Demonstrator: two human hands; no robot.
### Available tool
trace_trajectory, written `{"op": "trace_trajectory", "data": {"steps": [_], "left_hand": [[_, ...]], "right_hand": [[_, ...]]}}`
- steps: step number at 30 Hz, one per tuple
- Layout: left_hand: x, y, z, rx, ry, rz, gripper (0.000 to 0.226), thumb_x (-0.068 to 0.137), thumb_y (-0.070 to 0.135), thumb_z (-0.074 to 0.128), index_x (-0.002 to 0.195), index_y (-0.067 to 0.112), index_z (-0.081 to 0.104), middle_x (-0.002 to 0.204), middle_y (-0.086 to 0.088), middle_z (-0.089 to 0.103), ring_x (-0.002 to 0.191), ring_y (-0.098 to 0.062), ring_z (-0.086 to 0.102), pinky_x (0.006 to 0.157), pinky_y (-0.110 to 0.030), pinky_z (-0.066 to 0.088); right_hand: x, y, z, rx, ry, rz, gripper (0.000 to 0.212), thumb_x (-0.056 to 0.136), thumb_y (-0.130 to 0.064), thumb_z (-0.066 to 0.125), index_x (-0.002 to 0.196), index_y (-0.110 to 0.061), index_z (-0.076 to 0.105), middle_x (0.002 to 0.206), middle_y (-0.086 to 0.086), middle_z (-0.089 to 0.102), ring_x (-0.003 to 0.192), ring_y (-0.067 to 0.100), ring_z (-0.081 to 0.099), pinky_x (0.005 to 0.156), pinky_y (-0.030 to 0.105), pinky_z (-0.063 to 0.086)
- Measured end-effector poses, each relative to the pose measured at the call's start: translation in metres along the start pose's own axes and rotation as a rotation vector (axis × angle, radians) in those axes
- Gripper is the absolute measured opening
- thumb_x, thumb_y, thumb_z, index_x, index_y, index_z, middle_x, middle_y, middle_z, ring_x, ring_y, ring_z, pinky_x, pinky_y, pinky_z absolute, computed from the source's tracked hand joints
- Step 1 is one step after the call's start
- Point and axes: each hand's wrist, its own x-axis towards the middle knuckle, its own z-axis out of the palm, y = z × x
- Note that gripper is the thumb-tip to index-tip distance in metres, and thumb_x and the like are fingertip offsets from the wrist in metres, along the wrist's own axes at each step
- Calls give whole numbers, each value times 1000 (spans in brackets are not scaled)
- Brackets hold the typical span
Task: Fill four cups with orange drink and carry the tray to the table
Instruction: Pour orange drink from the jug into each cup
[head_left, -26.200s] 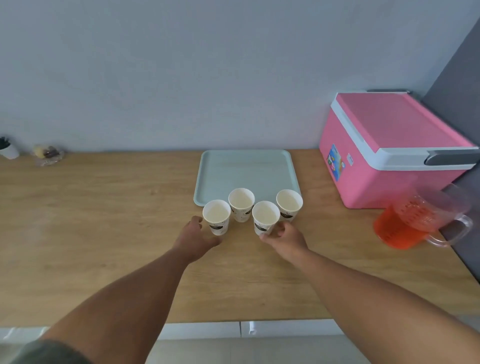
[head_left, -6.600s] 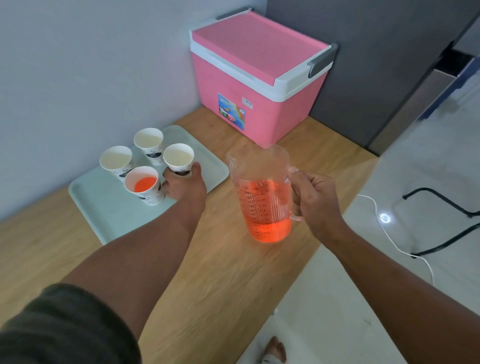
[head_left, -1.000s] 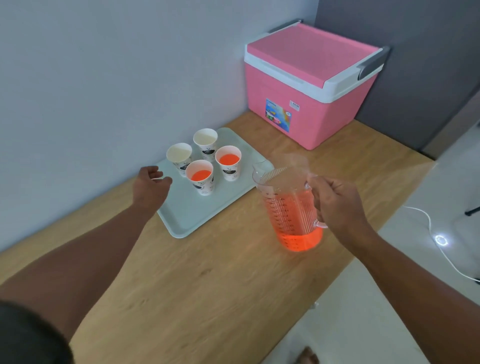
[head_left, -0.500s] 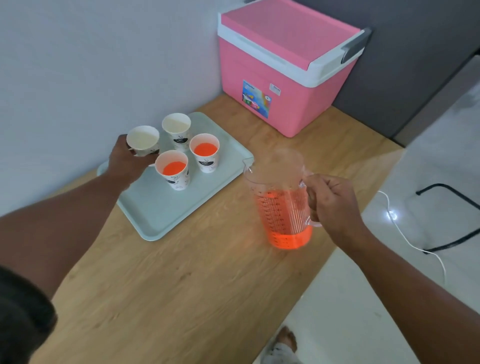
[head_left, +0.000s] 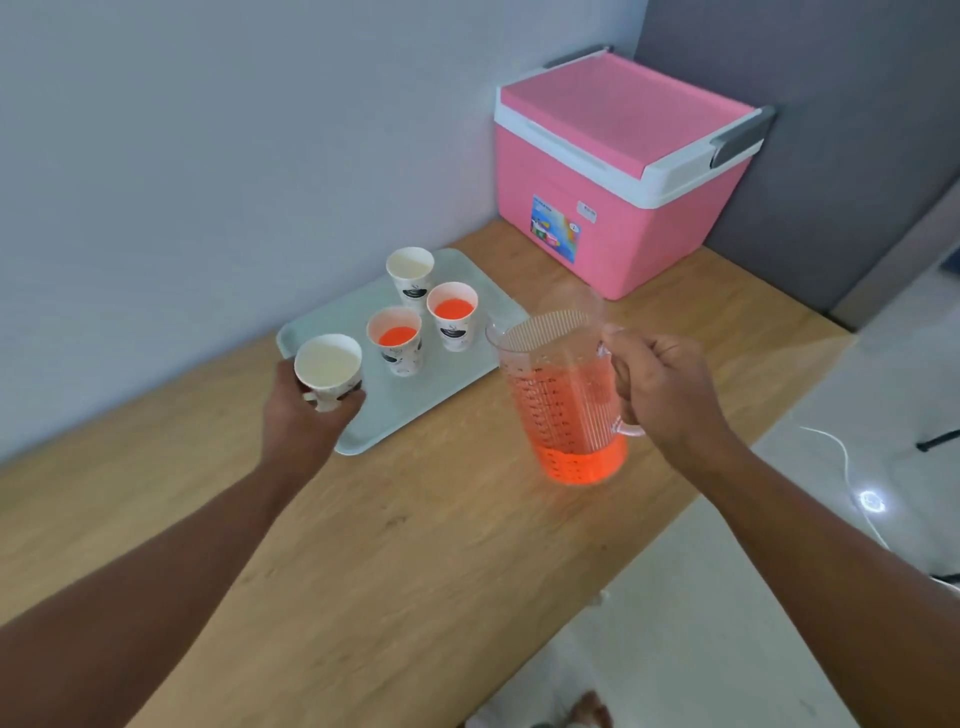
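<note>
Head view: the left hand (head_left: 306, 415) has its fingers (head_left: 353, 400) curled round an empty paper cup (head_left: 328, 370), holding it upright above the near left corner of the pale green tray (head_left: 415, 405). Half a second ago this cup stood on the tray with the hand just closing on it; now it is lifted and drawn toward the person.

Three cups remain on the tray. Two of them, the middle cup (head_left: 395, 340) and the right cup (head_left: 452, 316), hold orange drink, and the far cup (head_left: 410, 271) behind them is empty. Each cup carries a small dark printed logo, too small to read.

The right hand (head_left: 670, 395) grips the handle of the clear jug (head_left: 563, 400), which is held upright just off the tray's right edge, above the wooden table (head_left: 415, 545). The jug is partly full of orange drink, and its side bears printed measuring marks that are too blurred to read. It sits much as it did a moment ago.

At the back stands a pink cooler box (head_left: 613, 171) with a colourful sticker and a small white label, both illegible.
</note>
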Motion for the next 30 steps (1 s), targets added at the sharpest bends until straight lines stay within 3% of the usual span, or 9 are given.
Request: {"op": "trace_trajectory", "data": {"steps": [6,10,15,21,30], "left_hand": [[-65,16,51,2,-197,92,69,70,27,92,126,20,52,114,7,64,97,-15,63,82,-29,52],[-79,36,85,-45,-274,146,67,70,28,91,125,26,51,112,12,64,98,-7,62,82,-24,50],[-85,56,114,-80,-326,215,67,71,28,89,128,25,52,116,14,65,103,-6,62,86,-26,52],[-91,61,134,-54,-344,276,67,69,26,89,126,28,53,118,11,65,105,-12,62,87,-38,55],[-100,53,143,-3,-396,259,69,68,36,87,127,33,51,118,13,64,107,-12,60,89,-41,54]], "right_hand": [[-7,-19,-12,-132,-84,-45,54,89,-42,60,47,-21,35,47,-8,28,43,14,25,50,37,23],[-6,-26,-22,-261,-121,-12,52,84,-52,59,53,-19,34,52,-1,27,44,15,24,50,33,25],[-7,-30,-34,-487,-158,-2,63,90,-53,58,64,1,41,52,1,37,45,17,36,52,37,37],[-12,-36,-43,-638,-211,36,53,98,-52,58,58,-21,41,48,-11,38,43,9,34,50,32,32],[-5,-41,-33,-854,-254,64,47,97,-49,55,63,-19,43,60,-3,45,53,14,41,52,31,32]]}}
